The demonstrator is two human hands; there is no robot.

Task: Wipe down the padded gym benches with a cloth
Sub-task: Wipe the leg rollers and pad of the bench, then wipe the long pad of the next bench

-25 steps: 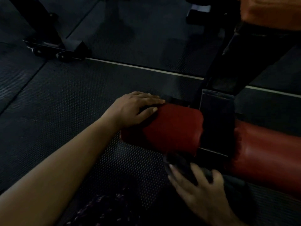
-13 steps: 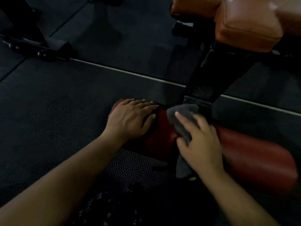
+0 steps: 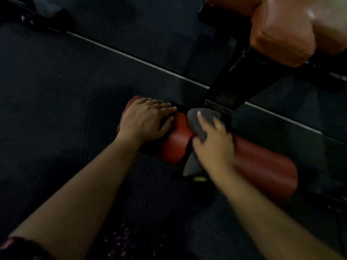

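Having been raised from underneath, the grey cloth [image 3: 199,121] is now pressed atop the red roller pad [image 3: 178,145] by the flat-fingered right hand [image 3: 214,145]. The pad is steadied by the flat left hand [image 3: 144,121]; wiping is judged underway.

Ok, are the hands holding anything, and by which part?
Right hand presses the grey cloth, across its middle, onto the red roller pad; nothing is gripped. Left hand rests flat on the pad's left end.
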